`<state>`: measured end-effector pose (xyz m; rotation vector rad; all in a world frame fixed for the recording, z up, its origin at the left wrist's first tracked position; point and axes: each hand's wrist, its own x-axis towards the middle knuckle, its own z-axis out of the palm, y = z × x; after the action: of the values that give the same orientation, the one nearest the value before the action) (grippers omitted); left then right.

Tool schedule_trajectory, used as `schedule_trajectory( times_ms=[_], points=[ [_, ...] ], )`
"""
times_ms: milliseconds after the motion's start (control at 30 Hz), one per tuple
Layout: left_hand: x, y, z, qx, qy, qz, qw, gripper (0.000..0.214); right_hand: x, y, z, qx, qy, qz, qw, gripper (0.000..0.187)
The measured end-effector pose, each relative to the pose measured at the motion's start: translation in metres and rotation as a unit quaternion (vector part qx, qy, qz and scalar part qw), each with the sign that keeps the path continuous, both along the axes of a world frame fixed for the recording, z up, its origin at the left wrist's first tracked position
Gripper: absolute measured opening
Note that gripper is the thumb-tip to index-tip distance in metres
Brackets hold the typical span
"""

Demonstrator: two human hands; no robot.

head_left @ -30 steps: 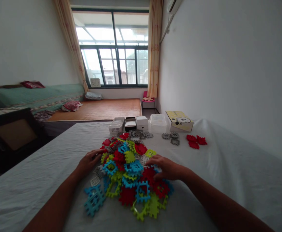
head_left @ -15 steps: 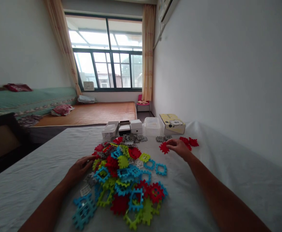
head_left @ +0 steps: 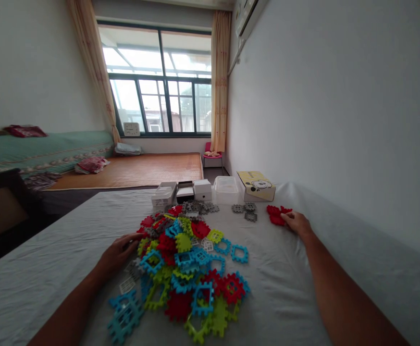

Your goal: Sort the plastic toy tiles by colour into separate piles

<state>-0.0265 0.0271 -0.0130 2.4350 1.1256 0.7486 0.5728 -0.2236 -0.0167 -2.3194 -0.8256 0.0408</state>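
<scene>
Resting at the edge of the mixed pile (head_left: 184, 259) on the tabletop (head_left: 66, 240), the left hand (head_left: 118, 252) lies loose, fingers apart, holding nothing. Farther off, the right hand (head_left: 296, 222) has carried a red piece over to the red pieces (head_left: 275, 215); whether its grip has let go, I cannot tell.

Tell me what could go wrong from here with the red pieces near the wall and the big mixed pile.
1. The right hand touches the red pieces; a careless nudge might scatter them into the grey pieces lying close by, mixing the two groups.
2. The left hand rests on the edge of the mixed pile; leaning on it could shove loose pieces across the white cloth toward the near edge.
</scene>
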Motion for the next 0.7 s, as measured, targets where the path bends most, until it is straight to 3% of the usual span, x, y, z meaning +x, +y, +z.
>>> schedule_trajectory(
  times_ms=[267,333,367,433,467,533,600,700],
  points=[
    [0.004,-0.008,0.005,0.019,-0.006,0.008,1.000,0.049,-0.027,0.007,0.017,-0.029,-0.101,0.013,0.994,0.022],
    [0.004,-0.009,0.004,0.018,-0.009,0.006,1.000,0.048,-0.051,0.013,0.028,-0.015,-0.113,0.084,0.990,0.025],
    [0.005,-0.009,0.004,0.017,-0.010,0.004,1.000,0.048,-0.067,0.016,0.035,-0.009,-0.100,0.160,0.982,0.026],
    [0.005,-0.010,0.005,0.013,-0.009,0.003,1.000,0.047,-0.105,0.017,0.049,-0.017,-0.027,0.367,0.930,0.029],
    [0.005,-0.010,0.005,0.011,-0.008,0.003,1.000,0.047,-0.126,0.017,0.056,-0.035,0.022,0.466,0.884,0.032],
    [0.004,-0.010,0.005,0.010,-0.008,0.002,1.000,0.047,-0.164,0.012,0.066,-0.082,0.089,0.600,0.791,0.041],
    [0.004,-0.009,0.003,0.012,-0.009,0.000,1.000,0.047,-0.191,0.006,0.071,-0.114,0.092,0.664,0.733,0.052],
    [0.003,-0.007,0.001,0.014,-0.005,-0.002,1.000,0.048,-0.212,0.000,0.068,-0.142,0.042,0.693,0.706,0.061]
  ],
)
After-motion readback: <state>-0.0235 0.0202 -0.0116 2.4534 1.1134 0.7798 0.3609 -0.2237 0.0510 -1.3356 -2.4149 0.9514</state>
